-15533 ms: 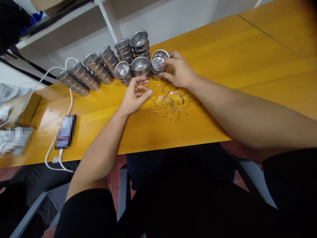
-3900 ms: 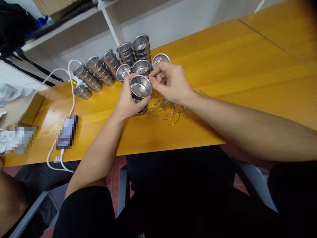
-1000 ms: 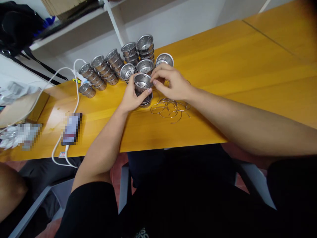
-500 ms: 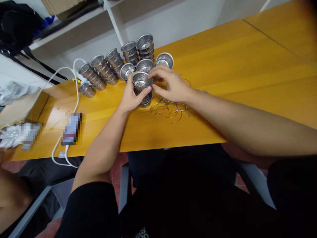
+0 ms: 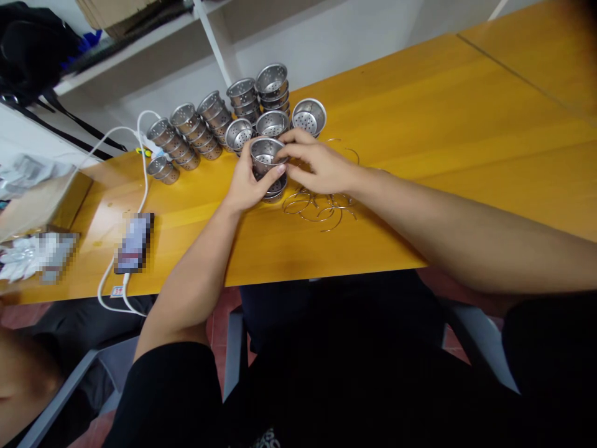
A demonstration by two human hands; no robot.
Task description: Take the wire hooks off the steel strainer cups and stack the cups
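In the head view, a perforated metal cup (image 5: 267, 151) is held with its mouth tilted toward me. My left hand (image 5: 247, 180) wraps around its left side, thumb along the front. At the right rim is my right hand (image 5: 314, 163), fingertips curled over the edge and thumb low against the side. Whether something thin is also between those fingers cannot be seen. Right under the held cup sits another perforated cup (image 5: 275, 188), partly covered. Thin curved metal wires (image 5: 326, 208) lie loose below my right wrist.
Several stacks of perforated cups (image 5: 242, 93) stand behind my hands, with a single cup (image 5: 308, 118) to the right. A phone (image 5: 134, 242) with a white cable (image 5: 145, 171) lies left. Further left are a cardboard box (image 5: 69, 199) and another person's arm (image 5: 25, 373).
My right hand's fingers have shifted slightly down at the cup's right rim and spread a little. My left hand and the cup stay nearly in place.
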